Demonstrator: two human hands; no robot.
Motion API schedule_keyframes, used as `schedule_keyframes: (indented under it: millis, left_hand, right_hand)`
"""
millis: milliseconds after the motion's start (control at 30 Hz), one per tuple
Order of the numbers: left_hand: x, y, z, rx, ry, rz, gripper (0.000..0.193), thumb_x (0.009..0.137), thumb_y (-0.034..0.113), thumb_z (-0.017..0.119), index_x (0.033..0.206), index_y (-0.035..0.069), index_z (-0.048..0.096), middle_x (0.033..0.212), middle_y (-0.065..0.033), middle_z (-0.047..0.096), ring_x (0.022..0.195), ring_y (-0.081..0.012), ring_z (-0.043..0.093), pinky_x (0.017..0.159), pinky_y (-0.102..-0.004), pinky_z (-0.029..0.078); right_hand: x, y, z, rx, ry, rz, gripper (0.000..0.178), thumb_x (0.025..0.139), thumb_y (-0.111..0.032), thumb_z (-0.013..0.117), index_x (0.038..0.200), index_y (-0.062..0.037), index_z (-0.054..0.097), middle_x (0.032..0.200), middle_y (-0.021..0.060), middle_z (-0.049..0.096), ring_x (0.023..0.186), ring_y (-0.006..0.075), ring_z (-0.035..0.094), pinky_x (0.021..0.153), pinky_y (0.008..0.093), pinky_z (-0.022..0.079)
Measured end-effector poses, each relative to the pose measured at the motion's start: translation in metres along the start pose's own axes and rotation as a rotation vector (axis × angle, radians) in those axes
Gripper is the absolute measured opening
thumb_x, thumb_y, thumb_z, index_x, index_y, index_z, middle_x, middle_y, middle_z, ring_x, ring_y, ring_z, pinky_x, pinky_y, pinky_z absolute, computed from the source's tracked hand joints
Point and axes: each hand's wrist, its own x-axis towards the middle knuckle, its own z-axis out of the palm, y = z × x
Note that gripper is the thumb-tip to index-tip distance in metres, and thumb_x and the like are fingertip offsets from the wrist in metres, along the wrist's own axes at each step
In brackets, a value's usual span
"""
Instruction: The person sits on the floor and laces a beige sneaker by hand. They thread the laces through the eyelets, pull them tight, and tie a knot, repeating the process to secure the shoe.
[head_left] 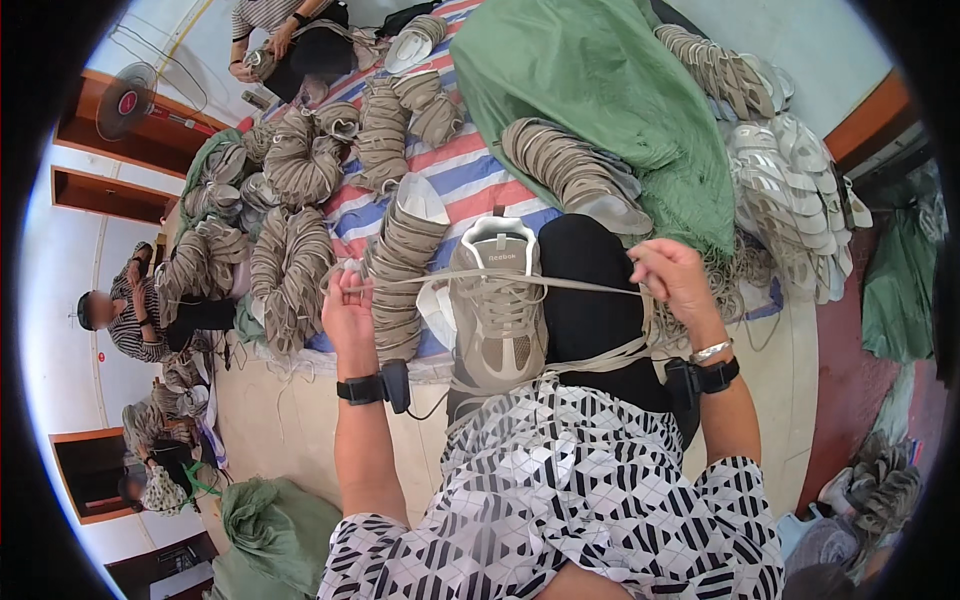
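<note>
A beige-grey sneaker rests on my lap, its heel opening away from me and its toe toward me. Its front is threaded with a flat beige shoelace, whose two ends stretch out sideways over the tongue. On the left, my left hand has curled fingers around one end. My right hand pinches the other end beyond my dark-trousered knee. More loose laces lie across my thighs below the shoe. Just past my left hand stands a stacked row of shoe uppers.
Coiled stacks of beige uppers cover a striped sheet. A green cloth drapes over more uppers ahead. White-grey uppers pile up at right. A fan stands far left; other people sit working nearby.
</note>
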Motion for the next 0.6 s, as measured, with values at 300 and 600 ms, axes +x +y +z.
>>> schedule_keyframes:
  millis: [300,600]
  left_hand:
    - [-0.043,-0.032,0.042,0.444,-0.429,-0.099,0.026,0.097,0.019,0.047,0.116,0.003,0.054,0.063,0.0016,0.047,0.052,-0.0056,0.041,0.047,-0.0227,0.038]
    - [-0.105,-0.037,0.079,1.08,-0.775,0.305,0.025,0.099,0.022,0.044,0.096,0.004,0.06,0.075,0.0004,0.058,0.059,-0.0085,0.048,0.053,-0.0202,0.039]
  right_hand:
    - [0.02,0.01,0.058,-0.351,-0.042,-0.332,0.008,0.086,-0.009,0.06,0.09,-0.0025,0.063,0.07,0.006,0.064,0.056,0.0095,0.057,0.051,0.0235,0.044]
    - [0.029,0.011,0.094,-0.968,-0.095,-0.6,0.011,0.085,-0.016,0.059,0.082,-0.0056,0.061,0.077,0.0135,0.063,0.072,0.0327,0.062,0.064,0.0403,0.048]
